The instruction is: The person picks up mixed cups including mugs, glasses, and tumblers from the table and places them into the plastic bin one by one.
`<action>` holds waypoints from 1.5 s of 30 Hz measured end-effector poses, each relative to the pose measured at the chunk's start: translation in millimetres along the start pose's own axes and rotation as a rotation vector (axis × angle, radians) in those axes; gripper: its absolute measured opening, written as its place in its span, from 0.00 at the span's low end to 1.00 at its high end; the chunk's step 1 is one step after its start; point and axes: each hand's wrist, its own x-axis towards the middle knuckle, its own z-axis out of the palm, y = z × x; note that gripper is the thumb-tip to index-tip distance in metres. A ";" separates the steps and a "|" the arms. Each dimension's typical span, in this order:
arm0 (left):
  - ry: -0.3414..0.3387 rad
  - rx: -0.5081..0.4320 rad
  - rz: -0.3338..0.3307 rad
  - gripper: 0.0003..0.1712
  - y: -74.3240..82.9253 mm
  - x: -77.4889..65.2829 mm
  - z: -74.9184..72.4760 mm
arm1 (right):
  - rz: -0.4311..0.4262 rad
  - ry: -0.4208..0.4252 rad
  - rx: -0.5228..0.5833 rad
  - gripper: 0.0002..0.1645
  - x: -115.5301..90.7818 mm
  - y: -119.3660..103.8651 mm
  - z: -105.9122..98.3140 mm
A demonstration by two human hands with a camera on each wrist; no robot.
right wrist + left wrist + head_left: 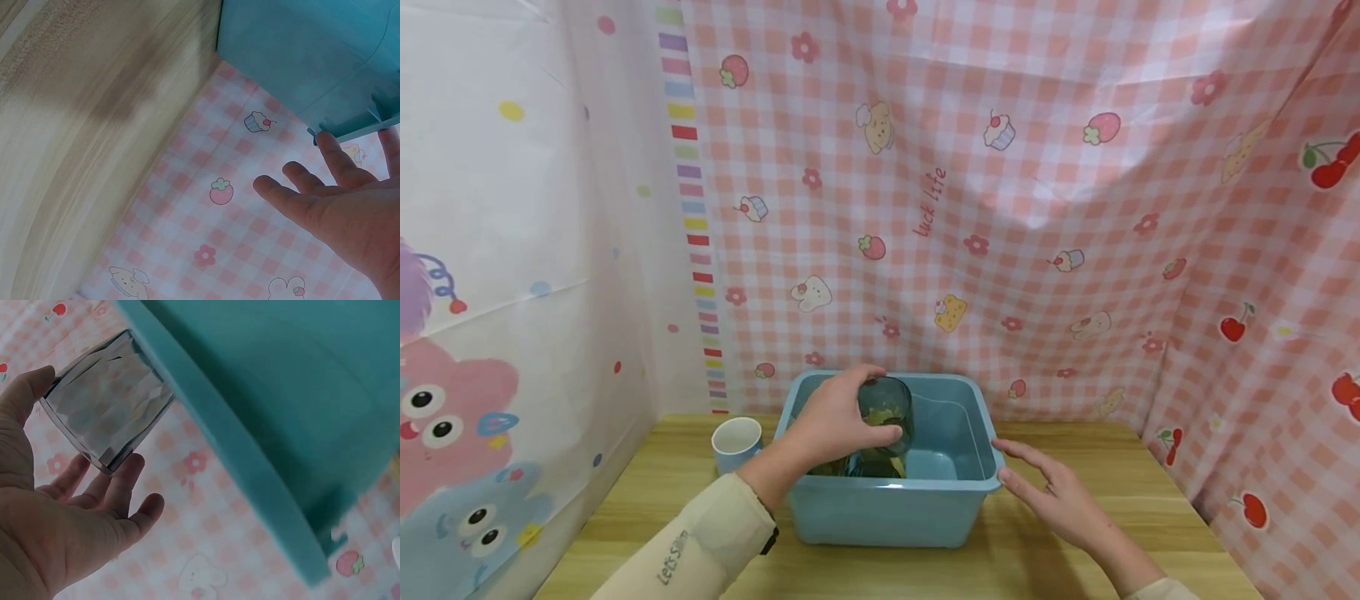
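Observation:
A tinted, see-through glass (891,400) with faceted sides is in my left hand (831,421), over the left half of a blue-green plastic bin (887,512). In the left wrist view the thumb and fingertips grip the glass (109,400) by its wide end, and its other end overlaps the bin's rim. Dark glassy items (876,467) lie in the bin below this hand, partly hidden by the front wall. At the bin's right side, my right hand (1060,500) touches the rim with fingertips, its fingers mostly straight and spread in the right wrist view.
A white-and-blue mug (737,446) stands on the wooden table (1060,567), left of the bin and close to my left forearm. Behind the table hangs a pink checked curtain (850,208), with a white patterned cloth (550,208) on the left side.

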 end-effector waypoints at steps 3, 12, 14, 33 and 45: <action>-0.014 -0.043 -0.011 0.46 1.6 2.4 7.5 | 0.004 -0.004 0.005 0.26 -0.2 -0.1 -0.2; -0.053 -0.078 0.001 0.46 6.0 7.9 26.3 | -0.004 -0.001 0.014 0.26 -0.5 -0.4 0.0; -0.066 -0.083 0.003 0.46 7.3 9.4 30.0 | -0.003 0.002 0.015 0.26 -0.5 -0.1 0.2; -0.144 -0.086 -0.016 0.46 17.3 22.0 65.6 | 0.020 -0.007 0.033 0.26 -1.0 -0.5 0.7; -0.176 -0.040 -0.022 0.46 23.2 26.1 78.8 | 0.015 -0.013 0.053 0.26 -1.3 -0.7 1.3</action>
